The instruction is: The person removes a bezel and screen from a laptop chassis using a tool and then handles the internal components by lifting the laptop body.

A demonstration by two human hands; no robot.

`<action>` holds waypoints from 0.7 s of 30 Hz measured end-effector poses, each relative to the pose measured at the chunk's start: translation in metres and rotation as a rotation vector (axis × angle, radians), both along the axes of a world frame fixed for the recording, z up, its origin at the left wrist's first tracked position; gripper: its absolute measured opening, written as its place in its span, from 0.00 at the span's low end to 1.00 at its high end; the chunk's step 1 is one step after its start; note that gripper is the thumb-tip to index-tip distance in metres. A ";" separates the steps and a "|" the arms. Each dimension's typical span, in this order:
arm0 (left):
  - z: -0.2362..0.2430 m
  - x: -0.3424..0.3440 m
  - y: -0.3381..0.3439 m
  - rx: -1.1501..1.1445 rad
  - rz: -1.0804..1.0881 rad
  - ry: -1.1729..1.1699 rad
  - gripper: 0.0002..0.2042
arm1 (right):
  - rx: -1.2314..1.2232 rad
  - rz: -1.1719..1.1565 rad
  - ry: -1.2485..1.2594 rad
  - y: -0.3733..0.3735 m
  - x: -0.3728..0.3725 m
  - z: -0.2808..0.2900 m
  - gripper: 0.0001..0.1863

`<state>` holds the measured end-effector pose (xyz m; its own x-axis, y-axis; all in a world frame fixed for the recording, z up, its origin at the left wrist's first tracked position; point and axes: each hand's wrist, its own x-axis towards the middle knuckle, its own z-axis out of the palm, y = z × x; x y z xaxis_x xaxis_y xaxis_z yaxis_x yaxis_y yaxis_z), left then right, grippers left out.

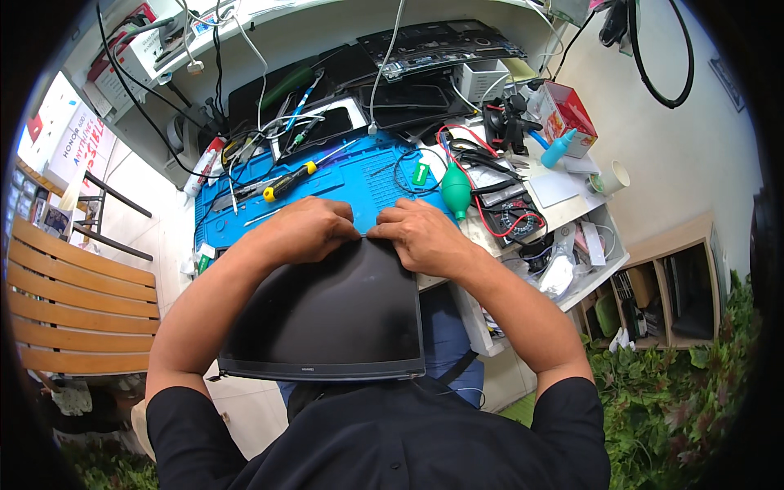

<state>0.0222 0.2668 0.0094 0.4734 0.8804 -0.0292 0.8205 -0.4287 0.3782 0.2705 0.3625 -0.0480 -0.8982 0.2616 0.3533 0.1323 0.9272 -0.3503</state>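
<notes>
A black laptop screen (331,314) leans from the blue work mat's front edge toward my lap, its thin-bordered long side nearest my body. My left hand (306,229) is closed with its fingertips pinching the far edge of the screen. Just to its right, my right hand (420,234) grips the same edge, thumb and fingers pressed together. Whether anything small lies between the fingertips is hidden. Beyond my hands, on the blue mat (351,171), lies a yellow-and-black screwdriver (290,181). A green air blower bulb (456,192) sits beyond my right hand.
Opened laptop parts (441,49) are stacked at the back. A multimeter (514,219) with red leads and a light-blue bottle (559,149) stand on the right. Below them an open drawer (600,260) holds clutter. A slatted wooden chair (82,302) is at left.
</notes>
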 end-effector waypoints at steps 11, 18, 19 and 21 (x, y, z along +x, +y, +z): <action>0.002 -0.014 -0.004 -0.007 0.006 0.017 0.10 | -0.030 0.024 0.005 0.001 -0.007 0.000 0.18; -0.002 -0.020 -0.006 0.016 -0.025 0.021 0.11 | -0.019 0.050 -0.017 -0.001 -0.014 0.002 0.16; -0.002 -0.020 -0.006 0.006 -0.010 0.011 0.11 | -0.011 0.057 -0.017 -0.002 -0.015 0.002 0.16; 0.000 -0.017 -0.005 -0.015 0.018 -0.010 0.11 | 0.002 0.054 0.016 -0.002 -0.016 0.001 0.16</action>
<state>0.0047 0.2616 0.0099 0.4577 0.8883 -0.0381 0.8244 -0.4080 0.3924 0.2548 0.3601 -0.0472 -0.9051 0.2122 0.3684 0.0762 0.9335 -0.3504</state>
